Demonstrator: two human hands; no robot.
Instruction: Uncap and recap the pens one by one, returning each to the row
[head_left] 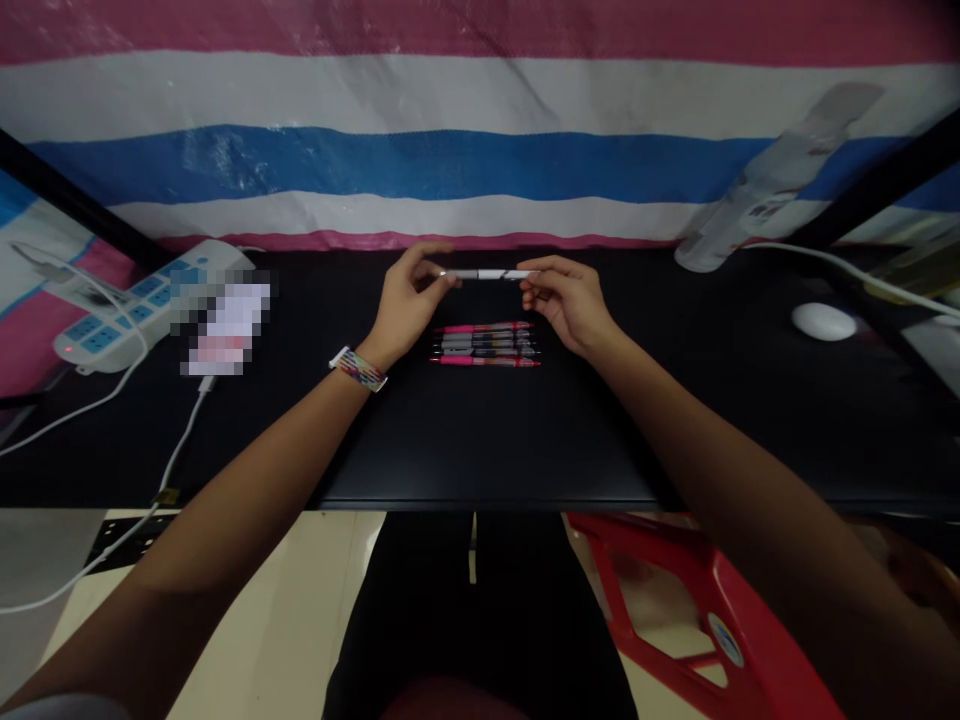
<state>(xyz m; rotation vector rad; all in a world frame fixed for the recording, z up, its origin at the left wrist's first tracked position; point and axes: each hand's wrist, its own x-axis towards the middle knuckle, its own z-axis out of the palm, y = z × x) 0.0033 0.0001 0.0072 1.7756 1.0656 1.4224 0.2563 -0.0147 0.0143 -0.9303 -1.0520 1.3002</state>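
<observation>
A white pen with a grey section and dark marks lies level between my two hands, beyond a row of other pens. My left hand pinches its left end between thumb and fingers. At the other end, the fingertips of my right hand close on the pen. Nearer to me, several pens lie side by side on the black desk. The front pen and the rear one are pink and red; those between are grey and black.
On the left are a white power strip, a blurred-out device and its white cable. To the right stand a clear bottle and a white mouse. A striped sheet hangs behind; a red stool is below.
</observation>
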